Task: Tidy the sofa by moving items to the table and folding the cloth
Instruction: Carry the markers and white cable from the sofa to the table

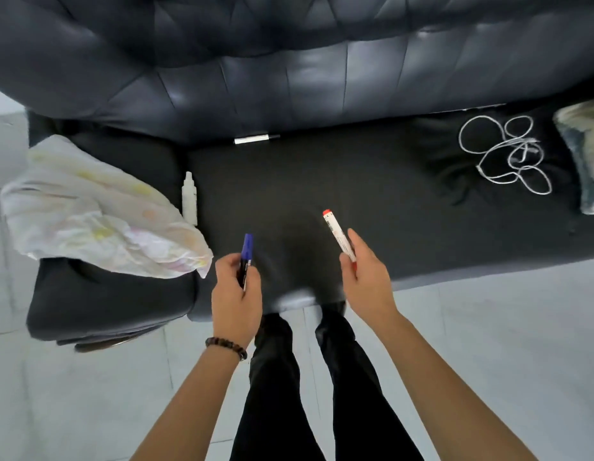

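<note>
From the head view, my left grip [235, 292] is closed around a blue-capped marker [246, 257] and my right grip [365, 277] around a red-capped marker [339, 236], both above the black sofa [322, 181]. The crumpled cloth [96, 211] lies on its left cushion beside a small white bottle [189, 197], and a white cable [512, 154] coils at the right.

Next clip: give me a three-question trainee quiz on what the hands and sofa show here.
1. True or false: both hands hold markers.
2. Which lies nearest the cloth? A) cable B) small white bottle C) white pen
3. Fill in: the right hand's marker has a ___ cap.

Key:
1. True: left hand holds the blue marker, right hand the red-capped marker.
2. B, the small white bottle; cable and white pen lie farther.
3. Red.
</note>
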Demonstrator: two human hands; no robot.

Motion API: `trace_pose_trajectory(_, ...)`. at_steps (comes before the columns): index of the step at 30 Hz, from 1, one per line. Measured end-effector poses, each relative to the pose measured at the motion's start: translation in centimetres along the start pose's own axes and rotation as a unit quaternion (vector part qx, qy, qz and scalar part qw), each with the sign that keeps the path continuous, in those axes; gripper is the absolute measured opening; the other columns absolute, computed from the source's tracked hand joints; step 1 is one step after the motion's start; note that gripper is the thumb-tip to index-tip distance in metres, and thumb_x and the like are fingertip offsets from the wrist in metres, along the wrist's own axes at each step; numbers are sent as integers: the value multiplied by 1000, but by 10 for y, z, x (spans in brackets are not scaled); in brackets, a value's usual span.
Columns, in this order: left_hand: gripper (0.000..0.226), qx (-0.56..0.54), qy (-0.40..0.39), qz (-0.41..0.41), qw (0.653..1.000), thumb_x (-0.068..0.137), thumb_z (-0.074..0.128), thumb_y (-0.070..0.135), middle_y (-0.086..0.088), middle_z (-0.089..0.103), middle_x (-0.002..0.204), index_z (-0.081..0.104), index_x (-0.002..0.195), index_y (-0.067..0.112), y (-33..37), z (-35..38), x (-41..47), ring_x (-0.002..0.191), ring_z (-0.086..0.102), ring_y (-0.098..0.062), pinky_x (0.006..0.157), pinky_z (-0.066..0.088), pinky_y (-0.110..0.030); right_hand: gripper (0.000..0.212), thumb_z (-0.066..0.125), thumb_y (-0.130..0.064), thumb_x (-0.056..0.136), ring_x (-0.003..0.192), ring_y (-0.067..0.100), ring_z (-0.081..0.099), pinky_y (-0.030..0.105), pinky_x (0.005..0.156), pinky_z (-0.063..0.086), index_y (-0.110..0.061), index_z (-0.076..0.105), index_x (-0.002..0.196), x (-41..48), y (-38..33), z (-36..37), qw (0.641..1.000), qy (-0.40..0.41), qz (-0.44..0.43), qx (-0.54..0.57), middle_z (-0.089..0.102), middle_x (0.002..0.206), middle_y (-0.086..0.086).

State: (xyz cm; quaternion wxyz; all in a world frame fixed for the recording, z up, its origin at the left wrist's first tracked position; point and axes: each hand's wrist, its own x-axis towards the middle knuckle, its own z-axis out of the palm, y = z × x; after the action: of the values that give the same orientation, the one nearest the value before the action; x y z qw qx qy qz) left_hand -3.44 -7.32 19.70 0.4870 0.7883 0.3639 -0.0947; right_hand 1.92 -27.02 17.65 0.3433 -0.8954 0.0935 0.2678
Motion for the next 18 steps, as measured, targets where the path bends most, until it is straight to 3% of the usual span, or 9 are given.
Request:
trace_pose_trajectory(4, 21, -48, -15, 73, 996, 95, 55, 19, 1, 60, 79, 50, 106, 36, 65, -59, -58, 70, 59, -26, 60, 50, -31, 43, 46, -23, 102, 108, 9, 56, 27, 96, 47, -21, 43, 145, -91, -31, -58, 996, 59, 0, 66, 59, 127, -7)
trace_pose_trajectory(7, 30, -48, -38, 157, 986, 96, 53, 28, 10, 58, 78, 51, 105, 56, 90, -90, -97, 69, 59, -25, 63, 54, -39, 42, 49, -22, 101, 95, 9, 58, 23, 86, 46, -20, 47, 143, -152, -42, -87, 989, 115, 4, 95, 61, 110, -8)
trace_pose_trajectory(11, 28, -13, -111, 232, 966, 95, 53, 27, 13, 58, 80, 54, 120, 40, 101, -109, -130, 70, 58, -14, 72, 56, -42, 39, 48, -27, 101, 84, 5, 58, 19, 75, 43, -29, 49, 140, -239, -44, -109, 961, 239, 33, 137, 61, 96, -11)
trace_pose_trajectory(14, 28, 9, -178, 256, 950, 92, 58, 23, 17, 62, 88, 53, 116, 36, 113, -109, -151, 71, 60, -11, 74, 56, -44, 36, 47, -29, 101, 85, 8, 60, 14, 71, 43, -35, 47, 137, -304, -31, -117, 926, 322, 73, 181, 62, 95, -11)
trace_pose_trajectory(18, 27, 37, -251, 310, 916, 91, 61, 20, 15, 63, 86, 53, 106, 41, 149, -84, -190, 73, 63, -19, 72, 55, -48, 39, 52, -22, 99, 78, 10, 58, 20, 68, 44, -38, 45, 135, -381, 4, -127, 876, 408, 120, 229, 62, 104, -14)
